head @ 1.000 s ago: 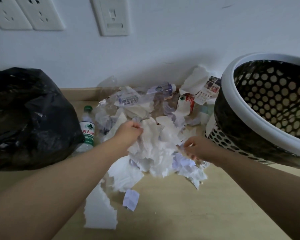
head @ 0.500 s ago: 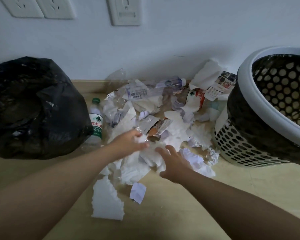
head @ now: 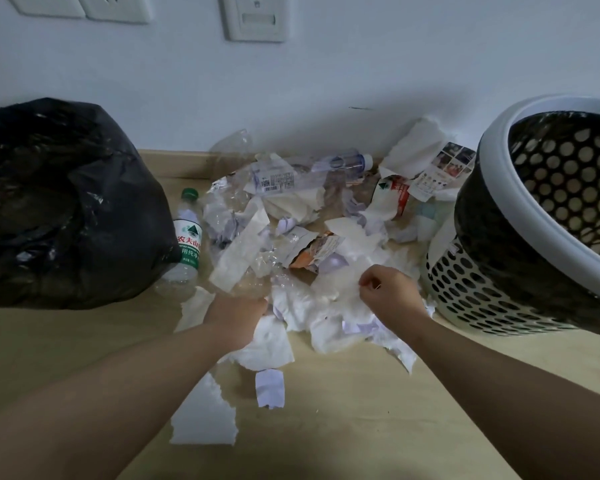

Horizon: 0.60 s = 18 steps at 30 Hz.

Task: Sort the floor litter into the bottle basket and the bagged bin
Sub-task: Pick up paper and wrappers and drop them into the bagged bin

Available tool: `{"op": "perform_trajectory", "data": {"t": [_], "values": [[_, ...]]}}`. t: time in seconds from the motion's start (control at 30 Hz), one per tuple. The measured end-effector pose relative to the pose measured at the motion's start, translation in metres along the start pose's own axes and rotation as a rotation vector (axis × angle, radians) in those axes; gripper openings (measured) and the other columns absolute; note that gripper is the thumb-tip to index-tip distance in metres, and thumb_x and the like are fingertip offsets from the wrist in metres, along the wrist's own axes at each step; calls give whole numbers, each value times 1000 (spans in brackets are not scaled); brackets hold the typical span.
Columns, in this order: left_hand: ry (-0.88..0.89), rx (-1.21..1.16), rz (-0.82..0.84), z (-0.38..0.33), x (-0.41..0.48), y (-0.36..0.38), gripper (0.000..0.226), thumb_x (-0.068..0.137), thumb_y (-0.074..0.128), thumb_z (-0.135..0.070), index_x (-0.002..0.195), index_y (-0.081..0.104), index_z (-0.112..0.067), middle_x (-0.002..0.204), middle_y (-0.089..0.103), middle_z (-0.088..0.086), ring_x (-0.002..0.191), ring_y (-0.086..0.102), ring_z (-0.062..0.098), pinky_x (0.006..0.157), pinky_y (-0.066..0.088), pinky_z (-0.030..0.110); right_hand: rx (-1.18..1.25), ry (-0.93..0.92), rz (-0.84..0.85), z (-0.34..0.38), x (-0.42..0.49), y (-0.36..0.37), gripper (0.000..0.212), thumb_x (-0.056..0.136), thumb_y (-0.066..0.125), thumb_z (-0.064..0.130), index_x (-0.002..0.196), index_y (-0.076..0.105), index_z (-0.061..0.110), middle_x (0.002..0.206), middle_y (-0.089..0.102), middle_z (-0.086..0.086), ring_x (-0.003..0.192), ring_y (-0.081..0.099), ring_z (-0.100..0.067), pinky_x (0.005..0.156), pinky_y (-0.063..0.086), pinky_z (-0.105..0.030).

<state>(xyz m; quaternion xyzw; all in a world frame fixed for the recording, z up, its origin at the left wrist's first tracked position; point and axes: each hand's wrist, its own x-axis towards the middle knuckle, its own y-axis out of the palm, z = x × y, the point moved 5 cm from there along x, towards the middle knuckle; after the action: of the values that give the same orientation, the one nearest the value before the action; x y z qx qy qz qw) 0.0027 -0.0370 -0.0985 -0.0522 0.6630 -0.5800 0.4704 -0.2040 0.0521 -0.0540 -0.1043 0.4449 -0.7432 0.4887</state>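
Observation:
A heap of white tissue scraps [head: 305, 306], wrappers and crushed clear bottles lies on the wooden floor against the wall. My left hand [head: 238, 315] is closed on tissue and crinkled clear plastic at the heap's near left edge. My right hand [head: 390, 292] pinches white tissue at the heap's near right. A green-capped water bottle [head: 187, 237] lies at the left beside a black bag [head: 66, 202]. The perforated white basket [head: 492, 292] with a black bag liner stands tilted at the right. A clear bottle with a white cap [head: 343, 164] lies at the back.
Loose paper pieces [head: 203, 415] and a small scrap [head: 270, 388] lie on the floor between my forearms. An orange snack wrapper [head: 312, 252] sits mid-heap. White sockets and a switch [head: 255, 17] are on the wall above.
Both hands have drawn back toward the near edge of the heap. My right hand has gone from flat on the tissue to a pinch; my left has closed lower on it.

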Motion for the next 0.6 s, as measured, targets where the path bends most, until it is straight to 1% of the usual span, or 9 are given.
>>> {"op": "perform_trajectory", "data": {"t": [0.07, 0.13, 0.17, 0.23, 0.27, 0.37, 0.47, 0.53, 0.6], "values": [[17, -51, 0, 2, 5, -13, 43, 91, 45, -12, 132, 46, -27, 127, 55, 0, 115, 55, 21, 83, 45, 30, 77, 20, -1, 4, 1, -3, 15, 87, 52, 9, 92, 65, 14, 83, 60, 2, 67, 49, -7, 52, 37, -12], [-3, -214, -7, 9, 8, -34, 42, 90, 45, -17, 131, 48, -27, 131, 53, -1, 117, 53, 22, 88, 47, 32, 139, 32, 14, 13, 3, -6, 14, 87, 53, 9, 88, 64, 17, 73, 55, 6, 61, 47, -4, 45, 36, -7], [-9, -300, -17, 12, 7, -45, 38, 89, 47, -19, 126, 51, -26, 128, 54, -1, 112, 53, 22, 84, 46, 31, 171, 31, 24, 19, 3, -8, 13, 87, 53, 9, 86, 63, 18, 69, 53, 7, 59, 46, -4, 45, 36, -7], [12, -389, -64, 18, 4, -65, 21, 87, 50, -20, 107, 56, -23, 115, 59, 0, 95, 52, 19, 73, 41, 28, 255, 28, 55, 34, 4, -14, 11, 87, 56, 8, 84, 62, 18, 65, 50, 7, 58, 45, -7, 53, 42, -15], [26, -398, -87, 22, -2, -75, 17, 87, 51, -20, 103, 57, -20, 109, 60, 0, 89, 50, 18, 71, 41, 29, 292, 17, 85, 44, 3, -17, 11, 87, 58, 7, 84, 62, 17, 65, 50, 5, 57, 46, -8, 54, 44, -18], [37, -406, -130, 33, -21, -94, 19, 88, 55, -24, 104, 59, -15, 95, 56, -1, 86, 49, 18, 68, 41, 29, 348, -9, 207, 71, -4, -24, 15, 87, 61, 4, 78, 58, 17, 71, 54, 0, 60, 50, -9, 52, 47, -15], [-7, -514, -247, 49, -46, -122, 20, 89, 57, -26, 105, 60, -14, 88, 51, -2, 83, 48, 17, 58, 34, 23, 359, -23, 261, 96, -12, -29, 17, 87, 62, 6, 77, 58, 19, 87, 61, -6, 72, 58, -14, 65, 55, -23], [-74, -641, -369, 63, -66, -139, 16, 89, 58, -25, 101, 61, -17, 87, 52, -2, 84, 51, 17, 63, 37, 25, 390, -41, 241, 118, -18, -35, 17, 86, 64, 7, 76, 58, 20, 88, 62, -7, 74, 60, -17, 70, 56, -28], [-169, -800, -499, 80, -87, -155, 11, 87, 60, -24, 96, 63, -18, 91, 58, 0, 90, 57, 21, 70, 39, 25, 456, -69, 209, 145, -24, -39, 18, 86, 64, 8, 74, 58, 20, 86, 63, -7, 72, 60, -17, 65, 57, -27]]}}
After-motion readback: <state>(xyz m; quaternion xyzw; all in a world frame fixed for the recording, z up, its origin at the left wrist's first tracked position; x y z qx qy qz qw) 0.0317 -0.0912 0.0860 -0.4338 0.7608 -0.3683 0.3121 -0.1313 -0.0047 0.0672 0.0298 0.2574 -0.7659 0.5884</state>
